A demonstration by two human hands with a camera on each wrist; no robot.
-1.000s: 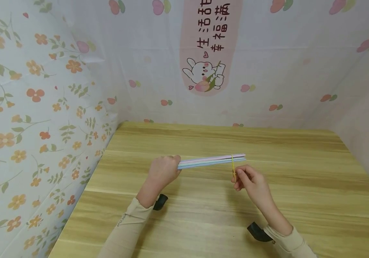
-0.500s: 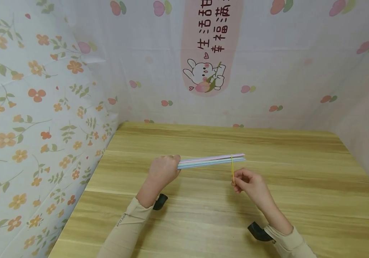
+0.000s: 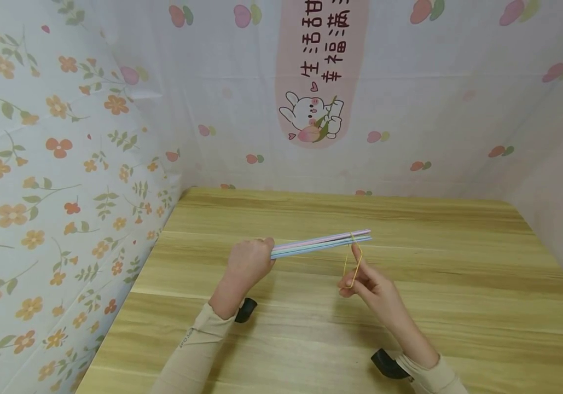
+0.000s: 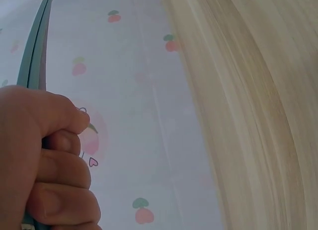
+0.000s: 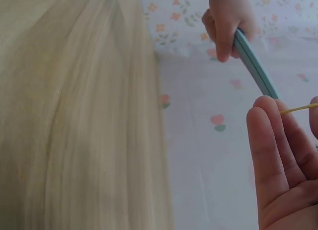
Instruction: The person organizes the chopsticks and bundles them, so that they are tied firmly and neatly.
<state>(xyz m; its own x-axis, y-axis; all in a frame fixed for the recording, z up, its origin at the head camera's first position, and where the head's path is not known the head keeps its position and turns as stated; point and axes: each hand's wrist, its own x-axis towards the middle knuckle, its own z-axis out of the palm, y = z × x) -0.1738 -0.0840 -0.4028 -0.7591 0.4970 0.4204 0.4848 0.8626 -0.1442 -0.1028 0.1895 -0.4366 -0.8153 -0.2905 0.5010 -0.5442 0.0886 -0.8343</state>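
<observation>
My left hand (image 3: 249, 264) grips one end of a bundle of pastel chopsticks (image 3: 313, 244) in pink, blue and pale green, held above the table. In the left wrist view, the fingers curl tightly round the chopsticks (image 4: 36, 56). A yellow rubber band (image 3: 359, 264) loops over the bundle near its free end and hangs below it. My right hand (image 3: 379, 287) holds the band stretched, the index finger raised close under the chopsticks and the thumb lower down at the bottom of the loop. The right wrist view shows the band (image 5: 298, 109) running between finger and thumb.
A wood-grain table (image 3: 281, 339) lies under both hands. Behind it hangs a white curtain (image 3: 409, 98) with printed fruit and a rabbit, and a flowered cloth (image 3: 64, 191) is on the left. Dark wrist devices (image 3: 388, 364) stick out below the sleeves.
My right index finger has risen up to the bundle and the rubber band has spread into a wider loop. The free end of the chopsticks has tipped up slightly. The left hand stays put.
</observation>
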